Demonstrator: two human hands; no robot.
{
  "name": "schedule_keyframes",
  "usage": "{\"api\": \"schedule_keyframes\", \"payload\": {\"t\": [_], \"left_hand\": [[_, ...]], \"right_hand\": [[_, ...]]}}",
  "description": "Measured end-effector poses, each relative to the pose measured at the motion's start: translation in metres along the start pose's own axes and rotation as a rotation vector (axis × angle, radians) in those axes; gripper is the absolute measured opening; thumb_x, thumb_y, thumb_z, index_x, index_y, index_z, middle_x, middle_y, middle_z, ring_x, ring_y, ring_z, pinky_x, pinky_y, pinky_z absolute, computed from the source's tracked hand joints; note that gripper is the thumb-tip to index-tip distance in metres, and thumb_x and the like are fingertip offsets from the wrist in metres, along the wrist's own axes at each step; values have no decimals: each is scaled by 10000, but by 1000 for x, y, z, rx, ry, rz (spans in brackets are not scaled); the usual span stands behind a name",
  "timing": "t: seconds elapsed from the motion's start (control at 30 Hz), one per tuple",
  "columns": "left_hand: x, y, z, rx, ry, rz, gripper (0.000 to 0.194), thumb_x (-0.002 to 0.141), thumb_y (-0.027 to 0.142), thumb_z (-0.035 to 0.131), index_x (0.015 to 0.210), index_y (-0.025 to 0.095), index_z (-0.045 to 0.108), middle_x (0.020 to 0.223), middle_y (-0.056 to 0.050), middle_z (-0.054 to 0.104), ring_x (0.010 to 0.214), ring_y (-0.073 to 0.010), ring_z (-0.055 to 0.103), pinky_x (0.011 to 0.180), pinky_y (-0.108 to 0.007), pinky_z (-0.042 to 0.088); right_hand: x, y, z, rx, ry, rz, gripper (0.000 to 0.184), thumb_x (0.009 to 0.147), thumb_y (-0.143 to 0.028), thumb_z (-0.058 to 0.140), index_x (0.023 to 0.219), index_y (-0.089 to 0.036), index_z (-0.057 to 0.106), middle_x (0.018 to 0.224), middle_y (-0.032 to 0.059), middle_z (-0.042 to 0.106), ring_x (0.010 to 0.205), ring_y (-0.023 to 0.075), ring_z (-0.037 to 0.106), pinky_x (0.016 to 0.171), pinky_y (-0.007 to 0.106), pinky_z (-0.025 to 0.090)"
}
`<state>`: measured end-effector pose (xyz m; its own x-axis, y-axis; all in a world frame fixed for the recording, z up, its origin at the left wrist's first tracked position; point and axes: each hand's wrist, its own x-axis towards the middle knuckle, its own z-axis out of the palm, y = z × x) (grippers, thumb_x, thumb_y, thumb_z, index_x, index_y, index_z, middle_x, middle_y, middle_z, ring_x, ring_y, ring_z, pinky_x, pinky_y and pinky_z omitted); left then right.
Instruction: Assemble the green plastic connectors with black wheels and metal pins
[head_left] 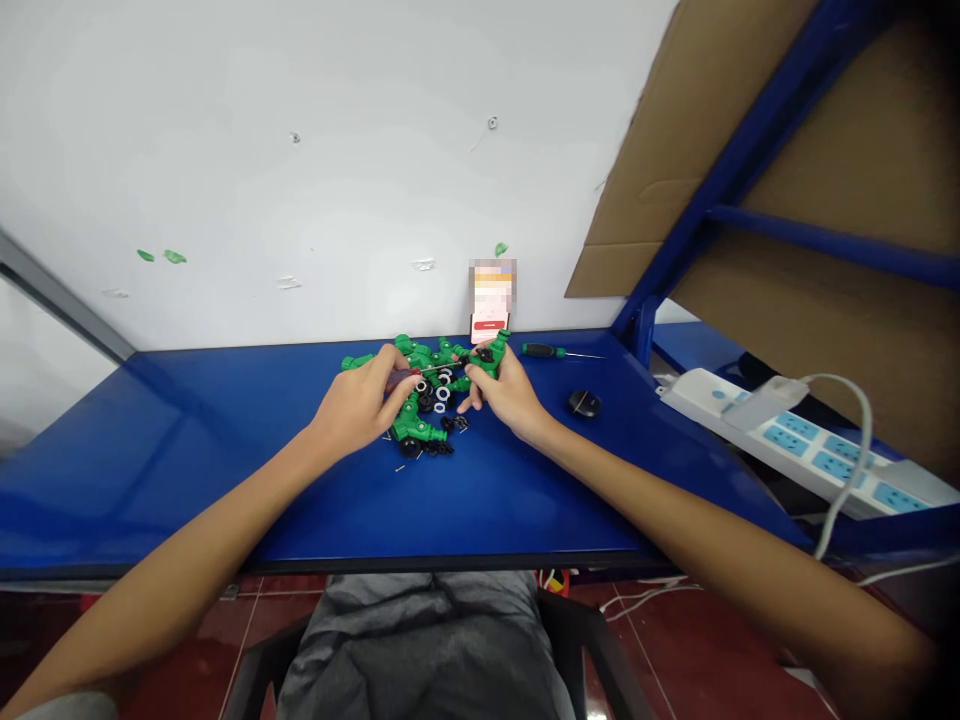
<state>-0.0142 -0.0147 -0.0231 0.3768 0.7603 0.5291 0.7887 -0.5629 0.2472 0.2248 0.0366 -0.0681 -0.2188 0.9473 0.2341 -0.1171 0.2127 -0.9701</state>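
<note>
left hand [356, 402] closes tightly on a small screwdriver [420, 372], its shaft lying roughly level and pointing right toward the green plastic hose connector [487, 358] pinched in the right hand [510, 397], near the far edge of the blue bench [150, 450].

Over a blue table [150, 480], the left hand [356, 400] grips a small screwdriver [405, 378]; the right hand [506, 392] apparently holds a green hose fitting [487, 360].

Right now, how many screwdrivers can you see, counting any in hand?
2. One screwdriver is held in the left hand, its shaft over the green hose connectors; the other screwdriver lies on the blue table, beyond the right hand. More could be hidden under the connectors.
</note>
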Motion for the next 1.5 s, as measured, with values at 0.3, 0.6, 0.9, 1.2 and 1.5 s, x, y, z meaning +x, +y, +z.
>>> {"api": "schedule_keyframes", "payload": {"t": [0.3, 0.6, 0.9, 1.2, 1.5], "left_hand": [[2, 0, -2, -137, -22, -26, 297, 1080, 502, 477, 1118, 210, 514, 730, 23, 620, 576, -158, 581, 596, -264, 405], [1, -1, 5, -71, -12, -53, 302, 1073, 482, 492, 1181, 201, 511, 798, -4, 666, 590, -162, 594, 600, -274, 412], [1, 3, 5, -30, -90, -93, 334, 1089, 533, 452, 1137, 214, 538, 678, 39, 579, 534, -172, 546, 558, -274, 337], [1, -1, 10, -104, -109, -99, 459, 1140, 433, 311, 831, 205, 561, 700, -14, 634, 631, -184, 602, 640, -295, 373], [2, 1, 13, -153, -164, -135, 383, 1117, 432, 376, 873, 207, 566, 656, 9, 599, 574, -176, 563, 629, -286, 344]], "right_hand": [[0, 3, 0, -39, -8, -11, 356, 871, -314, 719, 1026, -292, 399, 598, -148, 452, 405, 114, 539, 519, 364, 650], [2, 4, -1, -18, -4, -22, 391, 865, -340, 751, 1023, -293, 397, 654, -139, 479, 402, 88, 504, 531, 375, 666], [1, 2, 0, -43, 1, -21, 389, 867, -365, 750, 1020, -296, 399, 629, -140, 464, 404, 106, 522, 536, 392, 665], [2, 6, -4, -116, 8, -60, 357, 890, -333, 741, 1033, -292, 417, 611, -132, 482, 399, 117, 544, 532, 383, 651], [-2, 4, -5, -317, -21, -139, 228, 952, -275, 608, 1105, -283, 439, 594, -108, 507, 434, 155, 600, 500, 323, 564]]}}
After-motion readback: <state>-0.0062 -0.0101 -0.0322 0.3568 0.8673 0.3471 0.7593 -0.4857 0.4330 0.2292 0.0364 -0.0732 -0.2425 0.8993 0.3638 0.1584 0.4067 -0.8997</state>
